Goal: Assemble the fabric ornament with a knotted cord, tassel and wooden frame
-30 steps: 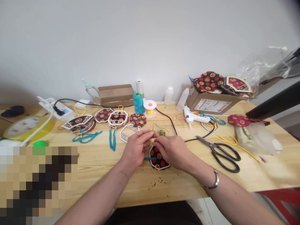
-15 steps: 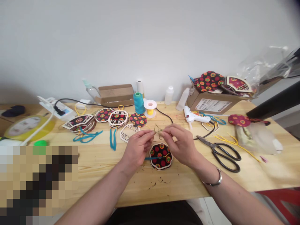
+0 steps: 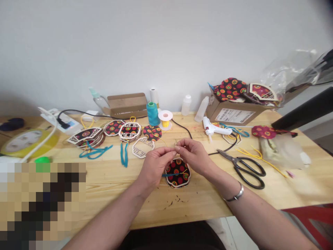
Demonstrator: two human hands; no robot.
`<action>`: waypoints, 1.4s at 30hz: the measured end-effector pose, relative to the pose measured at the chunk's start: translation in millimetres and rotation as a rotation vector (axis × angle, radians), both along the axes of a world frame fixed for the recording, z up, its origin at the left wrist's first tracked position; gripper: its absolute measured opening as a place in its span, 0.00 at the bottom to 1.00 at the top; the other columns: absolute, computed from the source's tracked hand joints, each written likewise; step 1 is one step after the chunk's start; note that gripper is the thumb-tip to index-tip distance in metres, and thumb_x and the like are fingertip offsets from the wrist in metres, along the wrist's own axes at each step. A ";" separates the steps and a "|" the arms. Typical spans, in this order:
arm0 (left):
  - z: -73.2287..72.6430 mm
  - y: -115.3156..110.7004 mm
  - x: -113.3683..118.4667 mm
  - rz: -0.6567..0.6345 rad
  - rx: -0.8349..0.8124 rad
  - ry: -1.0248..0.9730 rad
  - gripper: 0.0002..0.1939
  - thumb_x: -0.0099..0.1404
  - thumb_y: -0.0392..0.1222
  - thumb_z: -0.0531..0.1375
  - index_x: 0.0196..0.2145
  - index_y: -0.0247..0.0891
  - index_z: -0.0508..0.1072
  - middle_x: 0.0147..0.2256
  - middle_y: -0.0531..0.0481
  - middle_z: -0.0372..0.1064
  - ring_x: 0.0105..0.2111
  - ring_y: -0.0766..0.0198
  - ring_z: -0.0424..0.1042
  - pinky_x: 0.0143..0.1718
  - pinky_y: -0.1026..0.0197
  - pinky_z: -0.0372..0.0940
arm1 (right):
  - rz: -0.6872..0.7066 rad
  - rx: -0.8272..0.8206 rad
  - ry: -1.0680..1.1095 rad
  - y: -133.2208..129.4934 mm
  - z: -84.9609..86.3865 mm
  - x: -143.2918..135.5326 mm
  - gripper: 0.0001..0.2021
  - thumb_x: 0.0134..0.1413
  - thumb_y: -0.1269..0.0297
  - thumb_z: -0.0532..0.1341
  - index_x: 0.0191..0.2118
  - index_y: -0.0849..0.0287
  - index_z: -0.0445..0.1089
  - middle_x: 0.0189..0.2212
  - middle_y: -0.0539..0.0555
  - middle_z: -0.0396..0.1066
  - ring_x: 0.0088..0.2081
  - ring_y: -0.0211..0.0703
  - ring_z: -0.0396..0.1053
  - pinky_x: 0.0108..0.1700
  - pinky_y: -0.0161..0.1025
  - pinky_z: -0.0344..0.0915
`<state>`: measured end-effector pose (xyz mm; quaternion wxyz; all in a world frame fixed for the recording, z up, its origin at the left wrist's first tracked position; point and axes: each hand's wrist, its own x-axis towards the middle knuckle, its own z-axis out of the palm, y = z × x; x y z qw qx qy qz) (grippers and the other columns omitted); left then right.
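Observation:
Both hands meet over the table, fingertips pinched close together on a thin yellow cord point(image 3: 176, 142), a small bit of which shows above the fingers. My left hand point(image 3: 158, 162) is closed with thumb and forefinger pressed together. Closed the same way, my right hand point(image 3: 194, 154) touches the left fingertips. Just below them lies a dark red-patterned fabric piece with a pale wooden rim point(image 3: 178, 178), a blue cord and a yellow end across it. A strand runs from near the yellow spool point(image 3: 165, 123) toward the hands.
Black-handled scissors point(image 3: 247, 168) and a white glue gun point(image 3: 215, 129) lie to the right. Behind stand a blue thread cone point(image 3: 153, 114) and a cardboard box point(image 3: 231, 113) of fabric pieces. Wooden lattice ornaments point(image 3: 130, 131) and a pale lattice frame point(image 3: 140, 151) are left of the hands.
The fingertips have come closer together, and the cord loop that stood out between them is now mostly hidden. The view has shifted slightly.

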<state>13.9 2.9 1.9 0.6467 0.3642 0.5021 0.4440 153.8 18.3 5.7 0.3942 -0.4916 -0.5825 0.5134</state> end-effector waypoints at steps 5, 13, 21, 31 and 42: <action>0.2 -0.4 -0.3 -0.030 0.014 0.031 0.11 0.50 0.45 0.66 0.27 0.34 0.77 0.15 0.58 0.56 0.16 0.75 0.51 0.16 0.68 0.45 | -0.018 0.044 -0.059 3.3 3.0 3.7 0.08 0.50 0.63 0.59 0.24 0.59 0.64 0.18 0.45 0.59 0.23 0.33 0.55 0.26 0.33 0.53; 1.7 0.3 -0.8 -0.044 0.011 0.038 0.11 0.50 0.45 0.66 0.26 0.34 0.76 0.15 0.58 0.56 0.16 0.75 0.51 0.17 0.69 0.44 | -0.016 -0.006 -0.036 4.0 6.0 6.3 0.09 0.48 0.62 0.60 0.23 0.59 0.63 0.18 0.45 0.58 0.21 0.32 0.52 0.25 0.33 0.52; -0.5 -0.2 -1.3 -0.042 0.048 0.085 0.10 0.51 0.45 0.65 0.24 0.34 0.75 0.15 0.59 0.55 0.17 0.75 0.50 0.18 0.68 0.45 | 0.000 -0.013 -0.045 3.6 8.4 5.3 0.10 0.48 0.61 0.59 0.23 0.59 0.62 0.18 0.45 0.58 0.21 0.32 0.53 0.25 0.33 0.52; -2.0 1.0 -1.6 -0.002 0.019 0.023 0.10 0.50 0.44 0.65 0.25 0.33 0.76 0.14 0.59 0.55 0.16 0.76 0.50 0.17 0.70 0.44 | 0.062 -0.073 -0.054 5.3 12.1 9.0 0.09 0.46 0.60 0.62 0.27 0.62 0.67 0.20 0.47 0.62 0.22 0.32 0.55 0.24 0.32 0.53; 1.1 0.3 -1.8 -0.046 0.037 -0.021 0.10 0.52 0.43 0.65 0.24 0.32 0.74 0.16 0.57 0.58 0.16 0.77 0.51 0.16 0.71 0.44 | 0.050 0.057 -0.133 7.0 4.4 7.3 0.09 0.49 0.63 0.57 0.22 0.59 0.63 0.16 0.45 0.59 0.22 0.33 0.55 0.26 0.33 0.54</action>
